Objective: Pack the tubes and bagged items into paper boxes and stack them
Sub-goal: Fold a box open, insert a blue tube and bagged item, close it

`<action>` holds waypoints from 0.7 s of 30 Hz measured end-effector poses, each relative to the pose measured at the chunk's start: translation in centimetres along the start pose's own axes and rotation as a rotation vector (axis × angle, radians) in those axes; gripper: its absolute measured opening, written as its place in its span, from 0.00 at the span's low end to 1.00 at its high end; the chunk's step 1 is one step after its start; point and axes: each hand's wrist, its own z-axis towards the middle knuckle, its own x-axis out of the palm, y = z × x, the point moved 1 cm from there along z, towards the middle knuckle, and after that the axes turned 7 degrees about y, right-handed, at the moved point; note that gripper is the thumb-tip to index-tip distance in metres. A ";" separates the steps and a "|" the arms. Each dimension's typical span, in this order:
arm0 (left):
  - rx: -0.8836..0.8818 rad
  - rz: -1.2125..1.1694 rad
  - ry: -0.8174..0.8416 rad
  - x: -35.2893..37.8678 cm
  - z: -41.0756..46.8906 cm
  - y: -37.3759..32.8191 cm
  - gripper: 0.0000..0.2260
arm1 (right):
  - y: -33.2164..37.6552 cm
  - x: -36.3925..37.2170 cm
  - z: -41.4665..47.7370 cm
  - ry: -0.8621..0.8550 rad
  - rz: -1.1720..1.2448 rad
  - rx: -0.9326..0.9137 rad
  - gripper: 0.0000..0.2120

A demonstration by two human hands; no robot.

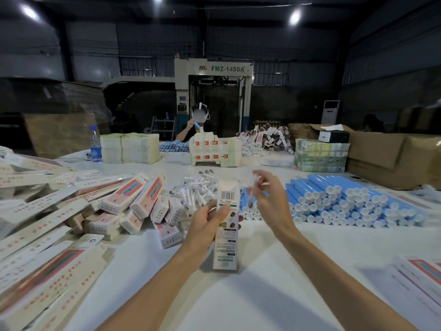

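Note:
My left hand [210, 223] grips an upright white paper box [226, 244] with a barcode, its top end open. My right hand [269, 199] pinches a small clear bagged item [251, 197] just right of the box's open top. Blue tubes with white caps [346, 199] lie stacked on the table to the right. A heap of clear bagged items [198, 189] sits behind the box. Packed pink-and-white boxes [133, 206] are piled at the left.
Flat unfolded cartons [35, 259] cover the left side, more lie at the lower right [420, 275]. Across the white table [238, 295] a person [195, 127] works behind stacked cartons [214, 151]. A water bottle [95, 144] and brown cardboard boxes [393, 156] stand at the back.

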 end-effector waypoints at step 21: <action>0.016 0.025 0.123 1.0 -0.5 -0.5 0.12 | 5.8 -2.0 3.2 0.223 -0.314 -0.140 0.13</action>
